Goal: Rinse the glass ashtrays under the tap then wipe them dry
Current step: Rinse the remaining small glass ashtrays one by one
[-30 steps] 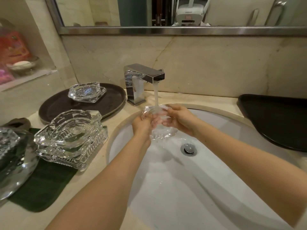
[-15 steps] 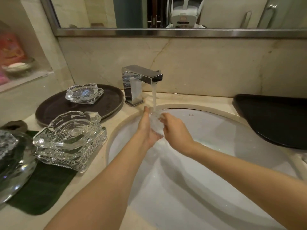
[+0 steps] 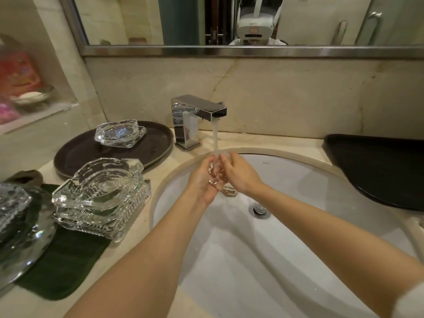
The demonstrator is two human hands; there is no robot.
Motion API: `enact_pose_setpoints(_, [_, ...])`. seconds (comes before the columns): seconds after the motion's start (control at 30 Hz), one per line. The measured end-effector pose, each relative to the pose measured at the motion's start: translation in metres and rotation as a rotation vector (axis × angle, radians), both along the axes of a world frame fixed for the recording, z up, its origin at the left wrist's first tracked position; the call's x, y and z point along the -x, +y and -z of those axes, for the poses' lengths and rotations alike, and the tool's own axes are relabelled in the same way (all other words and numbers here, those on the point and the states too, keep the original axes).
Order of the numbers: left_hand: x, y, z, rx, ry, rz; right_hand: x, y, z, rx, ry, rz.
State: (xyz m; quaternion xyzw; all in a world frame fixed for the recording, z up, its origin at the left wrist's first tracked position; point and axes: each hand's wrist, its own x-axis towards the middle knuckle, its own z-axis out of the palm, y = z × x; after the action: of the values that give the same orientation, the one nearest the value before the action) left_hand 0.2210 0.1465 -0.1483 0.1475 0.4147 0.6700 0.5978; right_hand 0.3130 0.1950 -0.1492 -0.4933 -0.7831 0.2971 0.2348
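Both hands meet over the back of the white basin (image 3: pixel 298 180), right under the tap (image 3: pixel 195 118), w/ a clear glass dish (image 3: pixel 216 177) sandwiched between them. The left hand (image 3: pixel 203 180) cups it from the left, palm in, fingers pointing up & lightly bent round the edge; the right hand (image 3: pixel 241 173) wraps it from the other side, fingers curled over the top rim. So both have a grip on it, neither is spread wide. The dish stands on edge rather than flat, approx. upright. It's thick, colourless, cut w/ facets that catch the light, and skin shows pinkish through it; one chunky corner pokes out below the right hand (most of the piece is hidden by fingers, so its full outline can't be made out). The water stream (image 3: pixel 215 136) runs straight down from the spout and lands on the dish's top edge, betw. the fingertips. The drain (image 3: pixel 259 210) sits below & to the right, well apart from the hands. On the counter (image 3: pixel 229 138), left of the tap, a round brown tray (image 3: pixel 149 145) carries a second dish (image 3: pixel 119 133) of the same faceted glass, lying flat. Nearer the camera a stack of dishes (image 3: pixel 101 196) rests half on a green cloth (image 3: pixel 62 260), just beside the basin rim. A big glass piece (image 3: pixel 18 226) sits at far left, cut off by the frame edge. A black tray (image 3: pixel 378 166) lies to the right of the basin
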Motion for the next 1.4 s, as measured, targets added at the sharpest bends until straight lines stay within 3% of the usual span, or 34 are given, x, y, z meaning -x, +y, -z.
enact_pose_setpoints(0.17, [-0.005,-0.002,-0.003,0.025,0.066,-0.057,-0.007,0.001,-0.005,0.155,0.186,0.162])
enact_pose_setpoints(0.27, [-0.005,-0.002,-0.002,0.058,0.04,-0.134,-0.013,-0.001,-0.003,0.499,0.503,0.208])
enact_pose_setpoints(0.4, [-0.002,-0.002,0.003,0.128,0.088,-0.217,-0.026,-0.006,-0.016,0.854,0.866,0.038])
enact_pose_setpoints(0.57, [-0.004,-0.002,0.005,0.389,0.248,-0.102,-0.031,-0.004,-0.022,0.766,0.864,-0.046])
enact_pose_setpoints(0.73, [-0.005,-0.001,0.007,0.331,0.128,0.139,-0.029,-0.003,-0.019,0.674,0.927,0.017])
enact_pose_setpoints(0.93, [-0.005,0.005,0.009,0.157,0.077,-0.132,-0.026,0.004,-0.023,0.757,1.136,0.093])
enact_pose_setpoints(1.0, [-0.003,0.003,0.005,0.122,0.048,-0.122,-0.022,0.003,-0.021,0.731,1.182,0.178])
enact_pose_setpoints(1.13, [-0.009,0.0,0.005,0.182,0.174,-0.008,-0.018,0.002,-0.018,0.69,1.264,0.288])
enact_pose_setpoints(1.4, [-0.004,-0.003,0.011,0.31,0.138,-0.267,-0.016,-0.006,-0.003,0.757,1.108,0.243])
